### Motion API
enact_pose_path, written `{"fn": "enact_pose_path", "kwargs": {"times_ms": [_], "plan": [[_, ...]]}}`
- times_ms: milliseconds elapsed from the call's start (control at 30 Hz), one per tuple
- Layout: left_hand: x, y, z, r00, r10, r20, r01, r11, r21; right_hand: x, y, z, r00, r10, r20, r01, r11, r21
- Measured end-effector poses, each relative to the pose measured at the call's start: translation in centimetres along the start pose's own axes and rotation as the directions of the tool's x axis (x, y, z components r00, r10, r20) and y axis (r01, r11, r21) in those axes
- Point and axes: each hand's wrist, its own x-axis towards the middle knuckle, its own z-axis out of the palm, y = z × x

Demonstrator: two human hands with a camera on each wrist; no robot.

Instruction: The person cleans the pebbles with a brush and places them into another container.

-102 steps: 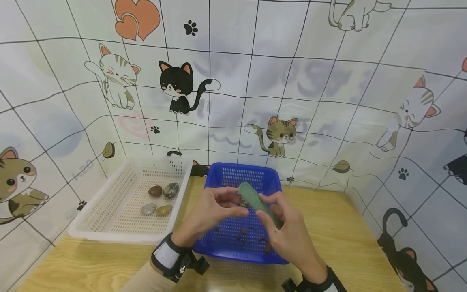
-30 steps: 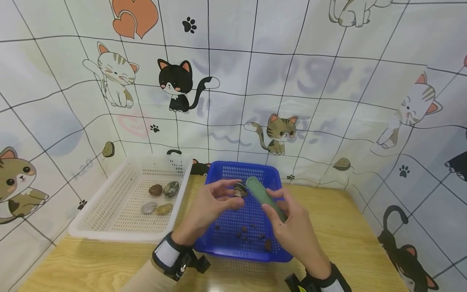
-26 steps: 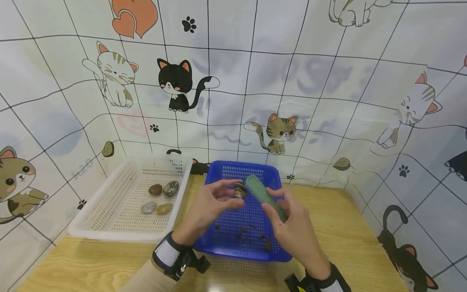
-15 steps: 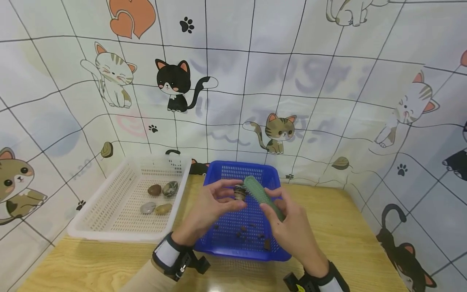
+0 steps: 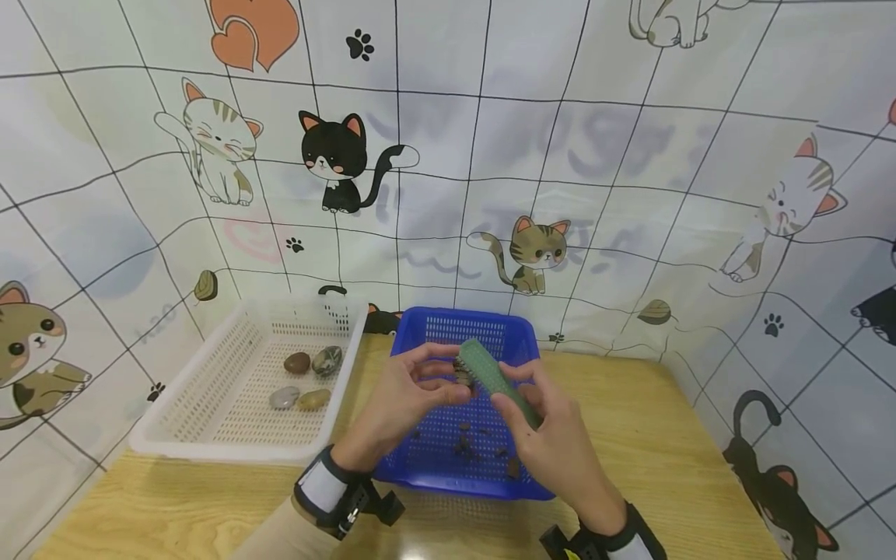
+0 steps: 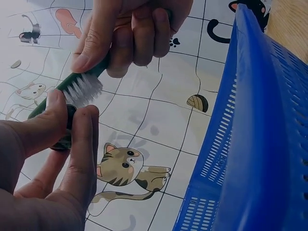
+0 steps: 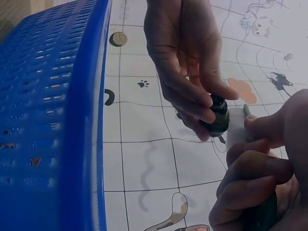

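Note:
Over the blue basket (image 5: 448, 485), my left hand (image 5: 402, 393) pinches a dark, banded stone (image 5: 462, 373) between thumb and fingers. My right hand (image 5: 556, 435) grips a green scrubbing brush (image 5: 488, 373), whose head lies against the stone and partly covers it in the head view. White bristles (image 6: 83, 91) show in the left wrist view, right beside the stone. From the right wrist side, the stone looks almost black and glossy. Brown crumbs (image 5: 464, 447) lie scattered on the basket floor beneath both hands.
A white basket (image 5: 210, 451) stands to the left on the wooden table (image 5: 630, 467). Inside it lie several smooth stones, among them a brown one (image 5: 297, 362), a grey one (image 5: 284, 398) and a yellowish one (image 5: 314, 400). A cat-print sheet (image 5: 434, 155) hangs behind.
The brush head has moved left across the stone, from beside it a second ago to partly covering it. More dark crumbs lie in the blue basket. The left hand has barely moved.

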Motion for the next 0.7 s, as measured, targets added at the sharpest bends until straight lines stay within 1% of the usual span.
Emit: {"fn": "enact_pose_path", "kwargs": {"times_ms": [100,167,267,333,433,600,700], "plan": [[-0.1,0.18,0.03,1.0,-0.002,-0.026,0.002,1.0,-0.009,-0.04,0.01,-0.18,1.0,0.022,-0.011,-0.022,1.0,-0.007],[-0.17,0.27,0.04,0.999,-0.005,-0.051,0.004,1.0,-0.021,-0.08,-0.05,-0.3,1.0,0.013,-0.011,-0.013,1.0,-0.006],[-0.22,0.34,0.1,0.996,-0.01,-0.083,0.008,1.0,-0.027,-0.06,-0.2,-0.24,1.0,-0.016,0.012,0.015,1.0,0.021],[-0.21,0.33,0.2,0.996,-0.01,-0.083,0.009,1.0,-0.016,-0.03,-0.27,-0.06,0.999,-0.037,0.026,0.036,0.999,0.034],[-0.17,0.29,0.4,0.998,-0.01,-0.069,0.01,1.0,-0.002,0.05,-0.34,0.17,0.998,-0.047,0.036,0.045,0.998,0.041],[-0.2,0.25,0.57,0.998,-0.004,-0.055,0.004,1.0,0.002,0.03,-0.37,0.06,0.999,-0.03,0.012,0.03,0.999,0.031],[-0.31,0.31,0.47,0.998,0.005,-0.058,-0.006,1.0,-0.006,0.03,-0.38,-0.23,1.0,-0.012,0.013,0.011,0.999,0.03]]}}
